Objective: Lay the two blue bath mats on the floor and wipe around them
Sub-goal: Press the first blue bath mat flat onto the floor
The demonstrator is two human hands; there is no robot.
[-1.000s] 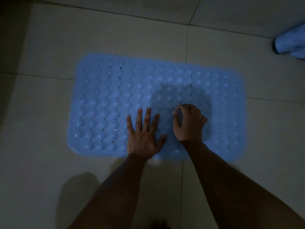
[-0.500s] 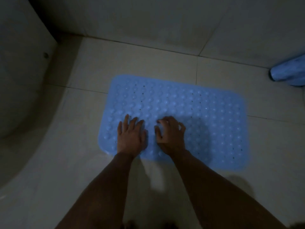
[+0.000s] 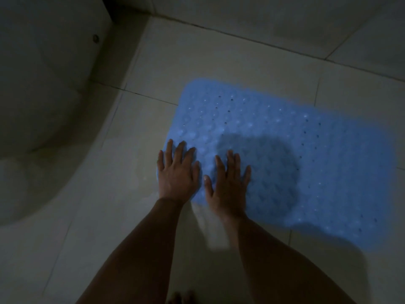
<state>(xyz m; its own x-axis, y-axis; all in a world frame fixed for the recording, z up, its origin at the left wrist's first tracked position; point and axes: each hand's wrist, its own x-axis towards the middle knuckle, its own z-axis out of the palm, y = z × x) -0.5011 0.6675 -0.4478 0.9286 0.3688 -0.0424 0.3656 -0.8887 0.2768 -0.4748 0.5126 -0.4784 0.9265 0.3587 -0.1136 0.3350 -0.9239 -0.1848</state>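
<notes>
blue bath mat (image 3: 285, 150): flat on tiled floor (image 3: 219, 69), near curved white fixture (image 3: 43, 95) | left hand (image 3: 177, 174): fingers straight, pressing mat's left edge | right hand (image 3: 230, 185): released, flat on mat
</notes>
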